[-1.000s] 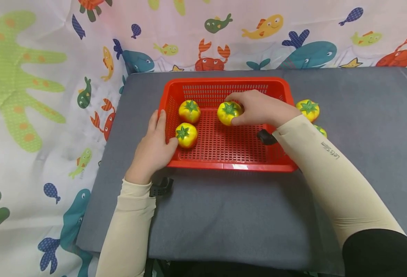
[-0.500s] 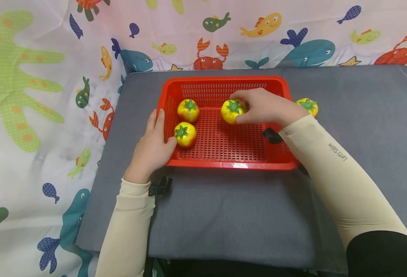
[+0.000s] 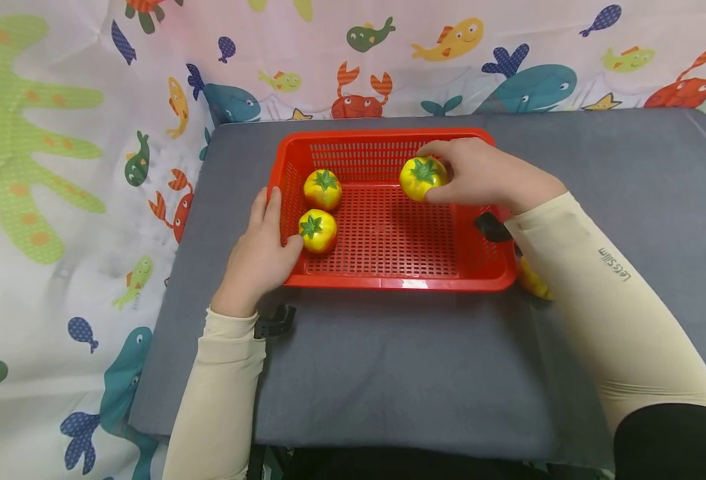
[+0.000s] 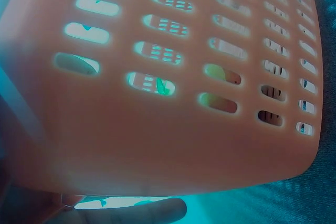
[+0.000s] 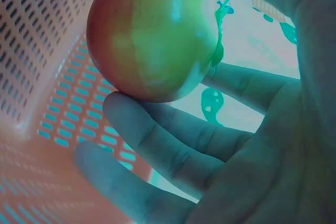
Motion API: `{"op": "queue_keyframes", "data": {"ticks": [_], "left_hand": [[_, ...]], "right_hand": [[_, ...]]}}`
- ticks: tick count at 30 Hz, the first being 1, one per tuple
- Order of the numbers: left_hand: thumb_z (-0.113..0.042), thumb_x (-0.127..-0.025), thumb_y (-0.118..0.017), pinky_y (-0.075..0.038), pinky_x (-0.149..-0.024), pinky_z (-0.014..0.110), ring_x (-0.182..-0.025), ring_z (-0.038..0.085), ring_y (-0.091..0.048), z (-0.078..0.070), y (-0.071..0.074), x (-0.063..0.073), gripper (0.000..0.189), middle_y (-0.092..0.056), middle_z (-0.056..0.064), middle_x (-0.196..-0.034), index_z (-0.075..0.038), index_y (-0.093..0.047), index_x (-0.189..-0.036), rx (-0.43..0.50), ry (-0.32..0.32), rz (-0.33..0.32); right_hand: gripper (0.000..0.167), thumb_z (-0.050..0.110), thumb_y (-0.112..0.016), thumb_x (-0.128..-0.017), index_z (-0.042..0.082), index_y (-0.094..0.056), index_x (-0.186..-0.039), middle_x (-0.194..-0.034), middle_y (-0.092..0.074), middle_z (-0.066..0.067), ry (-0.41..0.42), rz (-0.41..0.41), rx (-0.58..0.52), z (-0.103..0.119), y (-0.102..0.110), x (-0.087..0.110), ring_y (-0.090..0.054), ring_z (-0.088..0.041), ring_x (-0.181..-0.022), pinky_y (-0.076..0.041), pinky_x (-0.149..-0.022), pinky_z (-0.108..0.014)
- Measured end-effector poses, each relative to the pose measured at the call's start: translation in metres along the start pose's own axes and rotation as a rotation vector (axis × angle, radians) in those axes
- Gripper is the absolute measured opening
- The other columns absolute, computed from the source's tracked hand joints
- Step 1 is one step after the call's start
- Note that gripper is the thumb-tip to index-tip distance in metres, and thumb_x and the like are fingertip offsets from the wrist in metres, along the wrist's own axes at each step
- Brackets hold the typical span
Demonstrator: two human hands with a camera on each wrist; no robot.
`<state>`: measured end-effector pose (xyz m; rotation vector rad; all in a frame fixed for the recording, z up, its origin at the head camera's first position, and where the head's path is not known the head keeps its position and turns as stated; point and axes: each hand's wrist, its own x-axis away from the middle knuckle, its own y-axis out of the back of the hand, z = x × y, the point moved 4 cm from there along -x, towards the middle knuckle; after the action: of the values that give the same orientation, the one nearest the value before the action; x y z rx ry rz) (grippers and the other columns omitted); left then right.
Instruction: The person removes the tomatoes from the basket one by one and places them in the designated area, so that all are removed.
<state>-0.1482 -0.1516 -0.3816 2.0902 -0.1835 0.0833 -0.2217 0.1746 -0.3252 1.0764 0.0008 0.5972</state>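
Note:
A red plastic basket point(image 3: 383, 283) with slotted walls stands on the grey cloth. Two yellow toy tomatoes with green star-shaped tops lie inside at its left, a back tomato point(image 3: 323, 195) and a front tomato point(image 3: 319, 235). My left hand point(image 3: 258, 250) rests on the left rim, fingers straight, its thumb close to the front tomato. Over the back right of the basket, my right hand point(image 3: 479, 170) grips another toy tomato point(image 3: 423, 183) by its sides. In the right wrist view, that tomato point(image 5: 157, 40) appears above the slotted floor, its red side showing.
To the right of the basket, a yellow fruit point(image 3: 533, 283) peeks out from under my right forearm. A cloth-covered table point(image 3: 401, 373) extends around the basket. A curtain point(image 3: 305, 60) printed with sea animals hangs behind and at the left.
My right hand has moved rightward and slightly back with its tomato. The sleeve now covers the back fruit beside the basket, while a front one shows below it. The left hand keeps its place.

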Motion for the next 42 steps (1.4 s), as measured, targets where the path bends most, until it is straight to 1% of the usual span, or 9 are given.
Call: {"op": "queue_keyframes", "data": {"ticks": [6, 12, 17, 24, 29, 35, 38, 42], "left_hand": [[-0.032, -0.098, -0.054, -0.055, -0.079, 0.055, -0.109, 0.045, -0.065, -0.001, 0.0, 0.0, 0.087, -0.005, 0.008, -0.177, -0.018, -0.007, -0.171, 0.0, -0.002, -0.001], [-0.032, -0.098, -0.055, -0.055, -0.08, 0.056, -0.107, 0.044, -0.065, -0.001, 0.0, 0.0, 0.088, -0.006, 0.008, -0.177, -0.018, -0.008, -0.171, 0.006, -0.003, -0.005], [-0.033, -0.098, -0.054, -0.055, -0.081, 0.056, -0.107, 0.044, -0.065, -0.001, 0.0, 0.0, 0.088, -0.006, 0.009, -0.177, -0.017, -0.008, -0.171, 0.004, -0.007, -0.001], [-0.034, -0.097, -0.055, -0.055, -0.079, 0.052, -0.11, 0.042, -0.064, -0.002, 0.0, -0.001, 0.089, -0.003, 0.007, -0.177, -0.018, -0.006, -0.171, 0.005, 0.005, 0.011], [-0.034, -0.097, -0.055, -0.055, -0.08, 0.053, -0.11, 0.041, -0.064, -0.003, 0.0, 0.0, 0.09, -0.002, 0.007, -0.177, -0.018, -0.006, -0.171, 0.002, 0.003, 0.015], [-0.032, -0.096, -0.056, -0.057, -0.085, 0.056, -0.118, 0.043, -0.059, -0.003, -0.001, 0.003, 0.091, -0.002, 0.006, -0.178, -0.019, -0.005, -0.171, 0.029, 0.025, 0.021], [-0.031, -0.096, -0.056, -0.058, -0.085, 0.056, -0.118, 0.044, -0.059, -0.003, -0.002, 0.005, 0.092, -0.001, 0.006, -0.178, -0.019, -0.004, -0.171, 0.036, 0.037, 0.022], [-0.031, -0.096, -0.056, -0.058, -0.085, 0.057, -0.117, 0.044, -0.059, -0.006, -0.002, 0.003, 0.091, -0.002, 0.006, -0.178, -0.019, -0.005, -0.171, 0.027, 0.029, 0.015]], "right_hand": [[0.073, 0.033, -0.072, -0.092, 0.012, -0.046, -0.157, -0.126, -0.064, -0.011, -0.023, -0.015, 0.009, -0.007, 0.011, 0.01, -0.059, -0.028, -0.105, -0.056, -0.091, -0.045], [0.076, 0.035, -0.075, -0.091, 0.015, -0.046, -0.158, -0.124, -0.064, -0.014, -0.066, -0.031, 0.009, -0.011, 0.02, 0.023, -0.058, -0.03, -0.105, -0.056, -0.087, -0.045], [0.082, 0.038, -0.077, -0.09, 0.014, -0.042, -0.16, -0.13, -0.062, -0.019, -0.09, -0.033, 0.003, -0.015, 0.028, 0.031, -0.057, -0.034, -0.111, -0.058, -0.09, -0.05], [0.083, 0.037, -0.077, -0.091, 0.014, -0.039, -0.162, -0.136, -0.06, -0.022, -0.12, -0.074, 0.0, -0.023, 0.038, 0.041, -0.058, -0.038, -0.113, -0.058, -0.091, -0.055], [0.087, 0.038, -0.076, -0.092, 0.013, -0.035, -0.164, -0.139, -0.057, -0.025, -0.136, -0.09, -0.016, -0.032, 0.042, 0.049, -0.058, -0.04, -0.114, -0.058, -0.09, -0.056], [0.084, 0.038, -0.075, -0.093, 0.012, -0.037, -0.163, -0.134, -0.06, -0.027, -0.139, -0.131, 0.015, -0.041, 0.05, 0.055, -0.062, -0.04, -0.108, -0.061, -0.084, -0.053], [0.082, 0.037, -0.073, -0.094, 0.011, -0.037, -0.162, -0.134, -0.059, -0.028, -0.148, -0.149, 0.024, -0.047, 0.053, 0.059, -0.061, -0.04, -0.108, -0.061, -0.081, -0.052], [0.083, 0.037, -0.074, -0.094, 0.009, -0.037, -0.162, -0.134, -0.058, -0.03, -0.174, -0.179, 0.016, -0.061, 0.054, 0.067, -0.058, -0.043, -0.11, -0.061, -0.08, -0.053]]}}
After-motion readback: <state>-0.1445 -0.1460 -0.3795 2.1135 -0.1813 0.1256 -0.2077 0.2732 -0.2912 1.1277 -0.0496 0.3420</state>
